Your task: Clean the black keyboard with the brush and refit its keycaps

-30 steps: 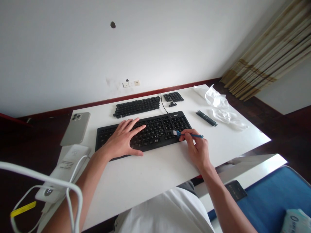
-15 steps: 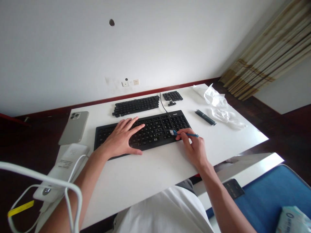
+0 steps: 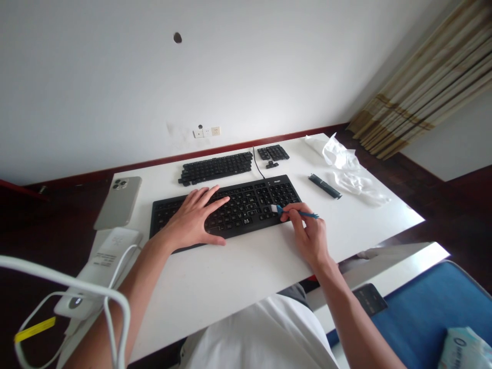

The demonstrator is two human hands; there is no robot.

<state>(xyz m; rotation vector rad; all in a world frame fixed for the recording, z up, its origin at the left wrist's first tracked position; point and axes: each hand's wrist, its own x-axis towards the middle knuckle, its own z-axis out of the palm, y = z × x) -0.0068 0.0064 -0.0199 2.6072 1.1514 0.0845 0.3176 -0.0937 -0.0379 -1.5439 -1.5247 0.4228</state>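
A black keyboard (image 3: 251, 207) with its keycaps off lies across the white desk. My left hand (image 3: 194, 218) rests on its left half, fingers spread, covering part of it. In my right hand (image 3: 307, 225) is a small blue brush (image 3: 298, 213), gripped by the handle, its pale bristles at the keyboard's right part near the number pad. Behind the keyboard, loose black keycaps (image 3: 217, 168) stand grouped in rows. Another block of number-pad keycaps (image 3: 277, 152) sits to the right, with a few arrow keycaps (image 3: 272, 164) just in front.
A phone (image 3: 119, 202) and a white power strip (image 3: 103, 261) with cables lie at the left edge. To the right are a dark narrow strip-shaped object (image 3: 325, 186) and crumpled white tissues (image 3: 342, 156). A blue seat (image 3: 434, 312) holds a tissue pack (image 3: 463, 348).
My right hand and the brush have shifted slightly to the right. My left hand stays in place on the keyboard.
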